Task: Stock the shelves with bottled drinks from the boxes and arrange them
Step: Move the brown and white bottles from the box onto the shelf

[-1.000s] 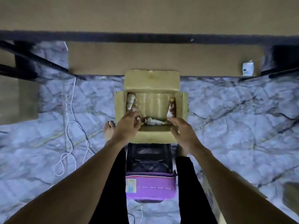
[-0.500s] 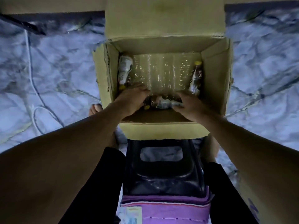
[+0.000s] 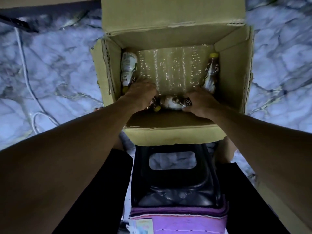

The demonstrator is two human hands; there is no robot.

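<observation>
An open cardboard box point(image 3: 236, 92) stands on the floor in front of me. Three brown drink bottles with yellow caps show clearly inside it. One bottle point(image 3: 128, 70) lies along the left wall and another point(image 3: 211, 71) leans along the right wall. A third bottle point(image 3: 172, 103) lies crosswise at the near wall. My right hand point(image 3: 200, 103) grips the base end of this crosswise bottle. My left hand point(image 3: 141, 95) curls down over a further bottle point(image 3: 152, 103) that is mostly hidden beneath it, beside the crosswise bottle's cap.
Crinkled clear plastic wrap point(image 3: 172, 70) covers the box bottom. A black plastic stool point(image 3: 175, 183) with a purple cloth point(image 3: 182, 220) sits between my legs, just behind the box. A white cable point(image 3: 25, 65) runs over the marble floor at left. A dark shelf bar point(image 3: 18, 22) crosses the top left.
The view has closed in on the box as I leaned down. Both hands went from the box's near rim down inside, and the right hand took hold of the crosswise bottle.
</observation>
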